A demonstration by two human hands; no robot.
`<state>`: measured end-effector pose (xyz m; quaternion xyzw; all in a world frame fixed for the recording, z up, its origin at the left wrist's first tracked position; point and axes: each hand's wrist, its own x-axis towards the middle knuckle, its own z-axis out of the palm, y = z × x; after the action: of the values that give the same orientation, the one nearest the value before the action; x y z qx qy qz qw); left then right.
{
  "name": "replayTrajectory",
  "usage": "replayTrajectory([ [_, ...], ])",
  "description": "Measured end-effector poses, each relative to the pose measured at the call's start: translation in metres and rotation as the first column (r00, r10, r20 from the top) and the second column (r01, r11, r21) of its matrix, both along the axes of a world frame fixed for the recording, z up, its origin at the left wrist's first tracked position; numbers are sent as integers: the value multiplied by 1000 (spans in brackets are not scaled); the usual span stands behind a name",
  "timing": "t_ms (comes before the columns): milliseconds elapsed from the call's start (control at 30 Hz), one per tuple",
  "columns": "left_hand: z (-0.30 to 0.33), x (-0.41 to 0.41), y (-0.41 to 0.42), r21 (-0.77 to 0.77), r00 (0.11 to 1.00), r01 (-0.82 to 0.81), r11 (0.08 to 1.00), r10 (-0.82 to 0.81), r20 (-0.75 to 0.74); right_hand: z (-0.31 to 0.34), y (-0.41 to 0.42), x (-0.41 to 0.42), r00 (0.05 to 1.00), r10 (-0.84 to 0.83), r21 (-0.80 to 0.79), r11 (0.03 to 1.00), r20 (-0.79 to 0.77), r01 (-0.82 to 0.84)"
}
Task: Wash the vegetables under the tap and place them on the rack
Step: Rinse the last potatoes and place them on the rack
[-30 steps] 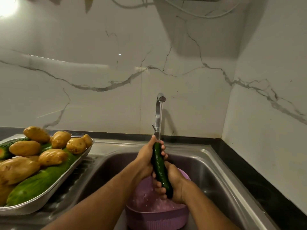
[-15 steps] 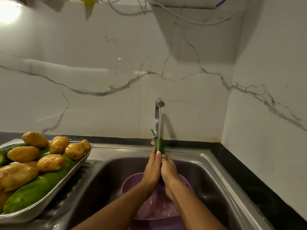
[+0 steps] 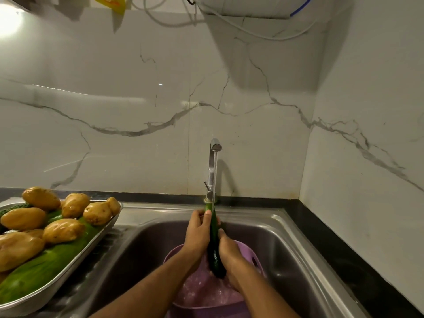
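Cucumber [image 3: 213, 244] between both hands, mid-sink [image 3: 296, 246], above purple basin [image 3: 252, 255].

White marble-veined wall tiles [image 3: 137, 106]; white wall-mounted appliance [image 3: 252, 6] with trailing cables [image 3: 263, 34]; black countertop edge [image 3: 332, 244]

We see a sink [image 3: 284, 228] of brushed steel, dully shining, and a tap [image 3: 213, 166] of polished metal. The tray [image 3: 57, 284] at left is smooth, bright metal too. Our cucumber [image 3: 214, 251] looks dark, wet and glossy with a faintly bumpy skin. The purple basin [image 3: 250, 253] seems matt plastic. The potatoes [image 3: 64, 230] have a damp, mottled sheen. The wall [image 3: 137, 88] is glossy veined marble-look tile; the surface [image 3: 339, 253] is black and polished.
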<state>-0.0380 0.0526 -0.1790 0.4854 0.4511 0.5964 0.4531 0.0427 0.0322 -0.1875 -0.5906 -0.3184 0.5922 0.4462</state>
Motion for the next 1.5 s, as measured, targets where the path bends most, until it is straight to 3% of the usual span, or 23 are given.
replayTrajectory([
  [133,-9,-2,3,28,987,16,999,-11,-161,-20,15,-5,999,12,-1,1000,42,-12],
  [200,-10,-2,4,65,963,0,998,17,-269,-16,18,-7,999,-17,9,1000,-29,17],
  [400,-19,-3,-1,125,911,7,992,45,-411,10,10,1,1000,9,127,992,12,-10],
  [600,-11,0,-6,148,911,-127,981,174,-374,-5,15,-4,994,6,26,1000,-110,-3],
  [667,-9,2,-7,130,908,-135,982,176,-380,-4,18,-8,990,20,57,998,-143,-12],
  [833,-18,-3,-14,82,898,-128,988,151,-413,10,19,-2,998,55,248,967,39,-63],
  [1033,-4,-4,-13,186,896,-229,955,282,-342,-5,12,1,977,208,96,973,41,-211],
  [1233,-21,-4,-10,96,887,-144,985,172,-428,2,24,-4,989,34,308,948,141,-76],
  [1400,-12,-3,-10,193,887,-199,961,260,-382,-15,26,0,965,131,143,976,229,-166],
  [1500,-15,-5,-9,168,873,-163,972,221,-434,-9,29,3,964,78,201,971,253,-131],
])
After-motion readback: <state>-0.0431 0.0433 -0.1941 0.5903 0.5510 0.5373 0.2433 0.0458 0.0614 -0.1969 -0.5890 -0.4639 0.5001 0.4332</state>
